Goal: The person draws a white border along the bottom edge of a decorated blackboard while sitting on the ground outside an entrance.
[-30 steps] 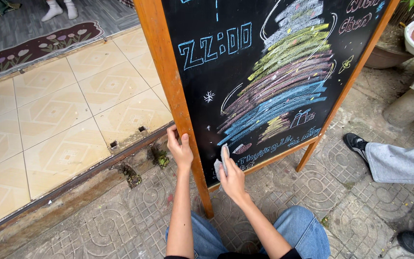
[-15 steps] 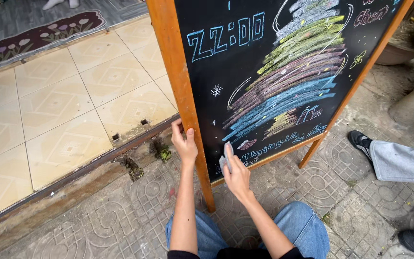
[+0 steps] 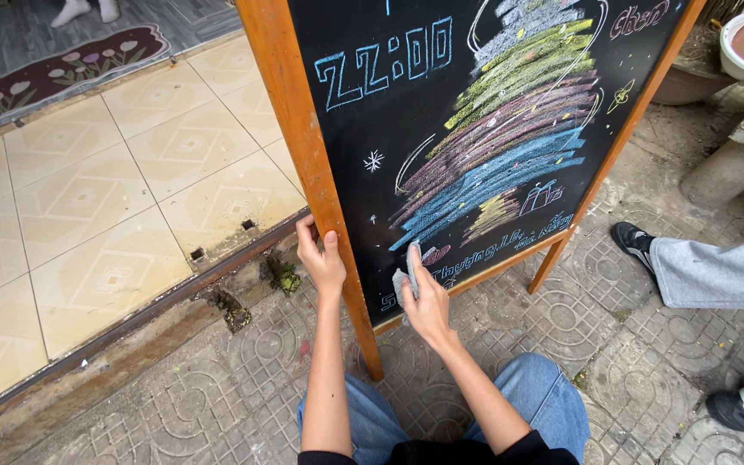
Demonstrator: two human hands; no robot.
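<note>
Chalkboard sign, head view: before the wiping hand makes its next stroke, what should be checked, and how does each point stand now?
1. Left hand steadying the orange wooden frame: ok, fingers wrap the left post.
2. Right hand holding the grey cloth: ok, it is pinched against the chalkboard near the bottom edge.
3. Cloth clear of the coloured chalk drawing: ok, it sits below the stripes, by the lower lettering.
4. Frame legs planted on the patterned paving: ok for the near leg; rear supports hidden.
5. Another person's leg and black shoe clear of the sign: ok, off to the right.
6. Cloth damp or dry: cannot tell.
</note>
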